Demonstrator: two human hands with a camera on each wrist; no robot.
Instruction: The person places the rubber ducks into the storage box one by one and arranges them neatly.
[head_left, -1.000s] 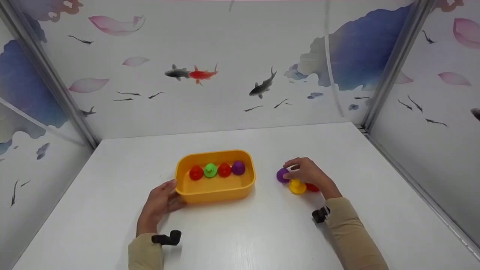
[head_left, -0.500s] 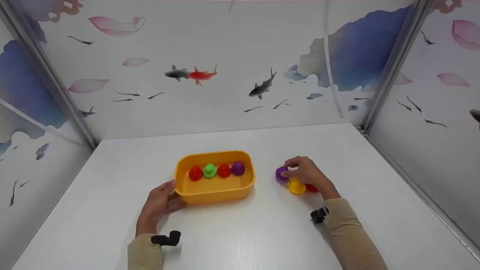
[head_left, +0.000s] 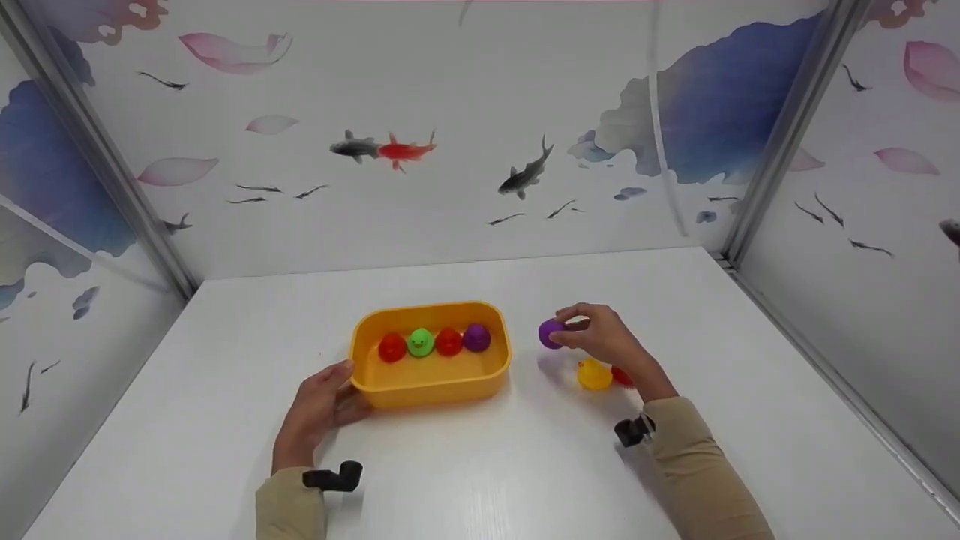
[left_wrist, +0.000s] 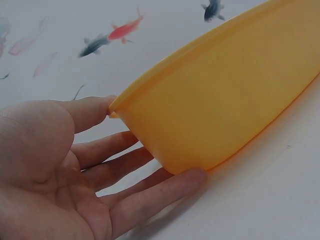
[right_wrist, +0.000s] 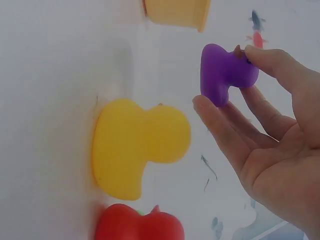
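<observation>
My right hand pinches a purple rubber duck between thumb and fingertips, raised above the table, its shadow below. In the right wrist view the purple duck shows side-on, its beak by the thumb. Under that wrist sit a yellow rubber duck and a red rubber duck, partly hidden by the hand. At the left end of a yellow tub, my left hand touches the rim with its thumb, its fairly straight fingers against the outer wall and lower edge.
Inside the tub stand a red duck, a green duck, another red duck and a purple duck in a row. Printed walls enclose the white table at the back and sides.
My right hand has lifted the purple duck off the table and moved it slightly left and away, apart from the yellow duck. The left hand and tub have stayed put.
</observation>
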